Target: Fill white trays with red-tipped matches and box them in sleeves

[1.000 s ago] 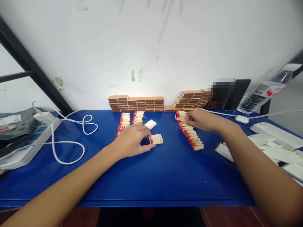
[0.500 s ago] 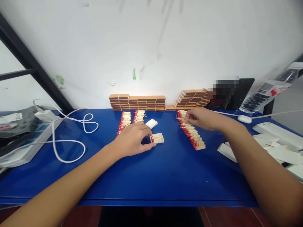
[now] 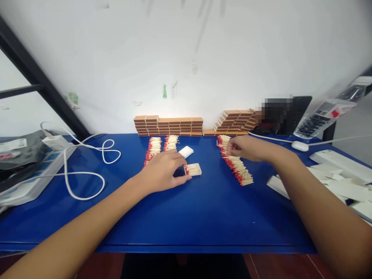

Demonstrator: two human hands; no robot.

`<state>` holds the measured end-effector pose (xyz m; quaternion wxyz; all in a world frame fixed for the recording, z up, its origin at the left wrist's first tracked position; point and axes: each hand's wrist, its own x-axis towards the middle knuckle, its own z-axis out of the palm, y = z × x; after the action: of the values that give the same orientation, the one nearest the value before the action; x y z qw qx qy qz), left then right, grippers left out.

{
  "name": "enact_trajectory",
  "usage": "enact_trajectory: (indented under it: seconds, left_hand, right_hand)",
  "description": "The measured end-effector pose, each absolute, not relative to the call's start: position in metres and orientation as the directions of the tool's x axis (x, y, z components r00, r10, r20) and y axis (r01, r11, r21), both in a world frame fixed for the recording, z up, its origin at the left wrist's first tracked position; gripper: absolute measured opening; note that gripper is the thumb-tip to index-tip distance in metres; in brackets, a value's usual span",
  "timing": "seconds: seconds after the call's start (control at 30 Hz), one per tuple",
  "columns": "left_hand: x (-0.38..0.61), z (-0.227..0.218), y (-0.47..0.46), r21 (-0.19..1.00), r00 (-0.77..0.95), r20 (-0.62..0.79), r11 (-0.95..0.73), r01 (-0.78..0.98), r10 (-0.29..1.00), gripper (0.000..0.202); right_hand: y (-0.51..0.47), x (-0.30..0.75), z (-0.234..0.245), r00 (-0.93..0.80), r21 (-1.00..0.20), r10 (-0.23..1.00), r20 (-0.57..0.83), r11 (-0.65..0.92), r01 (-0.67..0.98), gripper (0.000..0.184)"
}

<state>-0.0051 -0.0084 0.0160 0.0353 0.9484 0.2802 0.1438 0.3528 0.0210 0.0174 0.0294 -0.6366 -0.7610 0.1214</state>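
Note:
My left hand (image 3: 165, 170) grips the near left end of a white matchbox tray (image 3: 198, 174) between thumb and fingers. Red-headed matches (image 3: 192, 169) lie inside that tray. Just behind it sits a second white tray (image 3: 186, 151), tilted at an angle. My right hand (image 3: 242, 147) reaches into the right-hand row of matches (image 3: 240, 170), its fingers pinched together over the sticks; what they hold, if anything, is hidden. Two more rows of matches, one at the far left (image 3: 154, 147) and one beside it (image 3: 171, 142), run back behind my left hand.
Stacked matchboxes (image 3: 180, 126) line the wall, with another stepped stack (image 3: 235, 121) to the right. A plastic bottle (image 3: 328, 108) leans at the right above loose white trays (image 3: 343, 186). White cables (image 3: 87, 197) and a power strip (image 3: 37, 182) lie left on the blue table (image 3: 186, 217).
My right hand has shifted slightly down among the matches, and its fingers have closed further. The nearby matches moved a little. My left hand stays on the tray.

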Motion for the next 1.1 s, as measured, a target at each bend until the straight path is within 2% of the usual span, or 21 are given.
enact_trajectory:
  seconds: [0.1, 0.23, 0.4, 0.5, 0.6, 0.73, 0.9, 1.1]
  left_hand:
    - [-0.005, 0.016, -0.009, 0.145, 0.799, 0.257, -0.839, 0.524, 0.543, 0.026]
    - [-0.005, 0.015, -0.008, 0.139, 0.801, 0.263, -0.843, 0.52, 0.537, 0.027]
    - [-0.005, 0.013, -0.007, 0.142, 0.8, 0.265, -0.843, 0.519, 0.538, 0.026]
    - [-0.005, 0.013, -0.007, 0.148, 0.799, 0.261, -0.84, 0.522, 0.542, 0.026]
    - [-0.004, 0.014, -0.008, 0.146, 0.796, 0.257, -0.836, 0.529, 0.549, 0.027]
    - [-0.003, 0.014, -0.008, 0.156, 0.789, 0.255, -0.829, 0.537, 0.559, 0.024]
    - [-0.004, 0.014, -0.008, 0.154, 0.788, 0.261, -0.83, 0.536, 0.558, 0.022]
    - [-0.004, 0.013, -0.007, 0.151, 0.796, 0.263, -0.838, 0.524, 0.545, 0.023]
  right_hand:
    - [0.021, 0.354, 0.019, -0.179, -0.199, 0.967, -0.181, 0.142, 0.97, 0.008]
    - [0.018, 0.355, 0.023, -0.23, -0.244, 0.957, -0.176, 0.184, 0.952, 0.018]
    - [0.005, 0.333, 0.037, -0.296, -0.439, 0.951, -0.083, 0.232, 0.868, 0.043]
    - [-0.007, 0.304, 0.04, -0.389, -0.583, 0.921, -0.01, 0.311, 0.751, 0.048]
    - [-0.017, 0.274, 0.032, -0.484, -0.635, 0.871, 0.086, 0.422, 0.647, 0.043]
    - [-0.025, 0.25, 0.015, -0.566, -0.657, 0.815, 0.127, 0.496, 0.567, 0.03]
    - [-0.028, 0.244, 0.009, -0.553, -0.658, 0.819, 0.152, 0.501, 0.562, 0.024]
    - [-0.028, 0.245, 0.009, -0.54, -0.593, 0.825, 0.166, 0.521, 0.614, 0.018]
